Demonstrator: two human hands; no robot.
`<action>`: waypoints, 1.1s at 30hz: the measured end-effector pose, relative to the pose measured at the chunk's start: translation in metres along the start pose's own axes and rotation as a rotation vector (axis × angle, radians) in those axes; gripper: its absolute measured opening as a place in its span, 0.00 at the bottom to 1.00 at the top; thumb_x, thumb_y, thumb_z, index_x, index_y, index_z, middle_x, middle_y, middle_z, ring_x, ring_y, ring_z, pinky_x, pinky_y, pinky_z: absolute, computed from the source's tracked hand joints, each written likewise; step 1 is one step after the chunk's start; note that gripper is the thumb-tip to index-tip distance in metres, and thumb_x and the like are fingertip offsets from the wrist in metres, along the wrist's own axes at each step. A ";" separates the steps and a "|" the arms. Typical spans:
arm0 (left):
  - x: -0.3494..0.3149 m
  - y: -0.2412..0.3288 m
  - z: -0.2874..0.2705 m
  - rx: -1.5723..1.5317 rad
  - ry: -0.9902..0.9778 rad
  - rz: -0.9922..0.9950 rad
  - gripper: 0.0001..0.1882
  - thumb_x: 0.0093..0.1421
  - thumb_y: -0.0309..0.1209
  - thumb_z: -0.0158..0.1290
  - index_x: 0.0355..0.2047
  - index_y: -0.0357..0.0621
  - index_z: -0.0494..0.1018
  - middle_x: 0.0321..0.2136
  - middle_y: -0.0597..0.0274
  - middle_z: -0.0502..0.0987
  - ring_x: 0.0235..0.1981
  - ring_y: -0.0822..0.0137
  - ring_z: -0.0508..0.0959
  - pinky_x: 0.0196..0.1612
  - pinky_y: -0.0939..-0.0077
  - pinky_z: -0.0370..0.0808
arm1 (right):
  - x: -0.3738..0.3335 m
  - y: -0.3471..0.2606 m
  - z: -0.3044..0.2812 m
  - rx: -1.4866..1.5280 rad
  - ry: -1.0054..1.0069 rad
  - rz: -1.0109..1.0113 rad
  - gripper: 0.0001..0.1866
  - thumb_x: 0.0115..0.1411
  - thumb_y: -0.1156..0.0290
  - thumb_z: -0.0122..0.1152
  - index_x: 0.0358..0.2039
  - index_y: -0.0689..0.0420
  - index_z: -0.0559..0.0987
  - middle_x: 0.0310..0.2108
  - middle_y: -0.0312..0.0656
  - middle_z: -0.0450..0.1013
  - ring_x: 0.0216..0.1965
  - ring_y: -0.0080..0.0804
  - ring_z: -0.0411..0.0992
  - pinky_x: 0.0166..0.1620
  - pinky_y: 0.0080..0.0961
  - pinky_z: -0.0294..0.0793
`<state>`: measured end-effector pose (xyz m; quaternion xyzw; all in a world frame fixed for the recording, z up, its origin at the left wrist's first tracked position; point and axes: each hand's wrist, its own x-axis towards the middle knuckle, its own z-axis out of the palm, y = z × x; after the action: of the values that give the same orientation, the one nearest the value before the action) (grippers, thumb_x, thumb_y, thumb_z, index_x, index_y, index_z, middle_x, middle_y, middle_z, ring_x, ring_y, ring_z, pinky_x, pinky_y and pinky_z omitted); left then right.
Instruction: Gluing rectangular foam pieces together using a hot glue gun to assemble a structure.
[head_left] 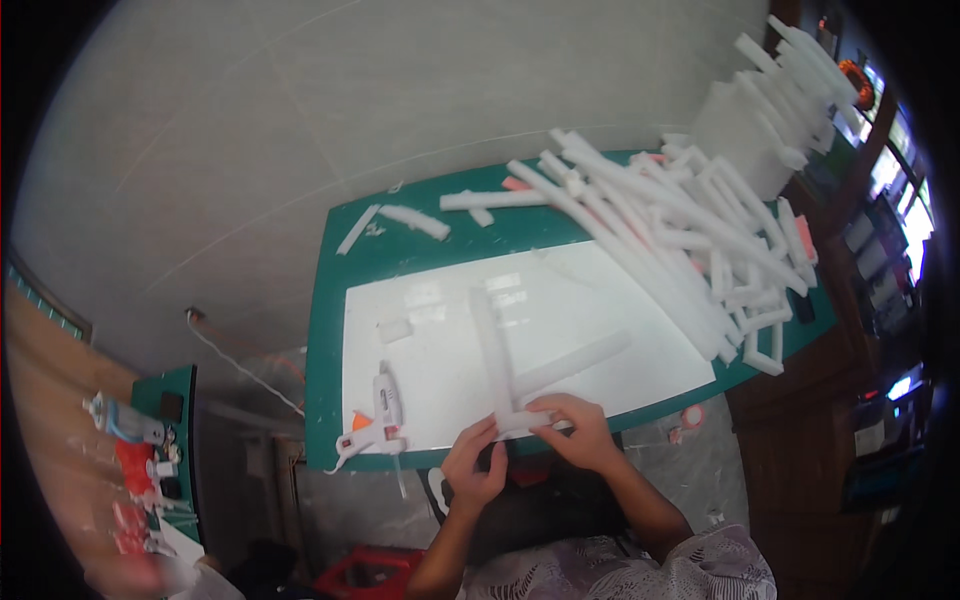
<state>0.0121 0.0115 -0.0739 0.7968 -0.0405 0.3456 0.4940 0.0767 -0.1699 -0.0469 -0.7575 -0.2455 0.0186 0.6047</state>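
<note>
At the near edge of a white board, a short white foam piece (517,421) lies across the near end of a long white foam strip (489,345), forming a corner. My left hand (474,466) is closed at the left side of this corner, thumb and fingers against the foam. Across from it, my right hand (578,432) pinches the short piece's right end. Another foam strip (574,362) slants away beside the long one. Left of my hands lies a white hot glue gun (381,413) with an orange part. A small foam block (394,330) sits beyond it.
The white board (655,370) rests on a green-topped table (325,330). A large heap of foam strips and frames (680,220) covers its far right. Foam scraps (415,221) lie at the far left. A red stool (372,573) stands below, and another green table (180,385) is at left.
</note>
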 end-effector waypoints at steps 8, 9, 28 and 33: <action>-0.001 -0.002 -0.002 -0.046 -0.024 -0.017 0.11 0.51 0.17 0.57 0.36 0.28 0.77 0.42 0.40 0.80 0.44 0.49 0.82 0.49 0.66 0.77 | 0.001 0.004 0.002 -0.035 -0.015 -0.009 0.14 0.53 0.78 0.67 0.42 0.60 0.80 0.44 0.47 0.78 0.37 0.34 0.79 0.38 0.23 0.79; -0.002 -0.001 -0.003 -0.056 -0.033 -0.012 0.11 0.51 0.17 0.57 0.36 0.28 0.77 0.42 0.40 0.80 0.44 0.49 0.82 0.50 0.66 0.77 | 0.001 0.005 0.002 -0.020 -0.001 -0.023 0.14 0.53 0.78 0.67 0.42 0.61 0.80 0.44 0.46 0.78 0.37 0.34 0.79 0.39 0.23 0.79; -0.007 0.001 -0.002 -0.208 -0.033 -0.065 0.21 0.52 0.16 0.59 0.48 0.30 0.72 0.49 0.40 0.76 0.52 0.50 0.78 0.57 0.64 0.72 | -0.002 0.006 0.004 0.199 0.006 0.062 0.14 0.53 0.79 0.68 0.42 0.64 0.80 0.44 0.45 0.79 0.36 0.28 0.79 0.39 0.21 0.77; -0.005 0.014 0.003 -0.131 -0.004 -0.003 0.31 0.51 0.17 0.62 0.56 0.35 0.64 0.53 0.40 0.73 0.54 0.48 0.75 0.58 0.62 0.70 | -0.002 0.004 0.003 0.161 -0.010 0.018 0.15 0.53 0.79 0.68 0.43 0.65 0.78 0.44 0.45 0.78 0.41 0.28 0.78 0.44 0.21 0.75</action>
<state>0.0043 0.0001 -0.0672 0.7636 -0.0627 0.3397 0.5455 0.0757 -0.1684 -0.0522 -0.7084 -0.2392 0.0476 0.6624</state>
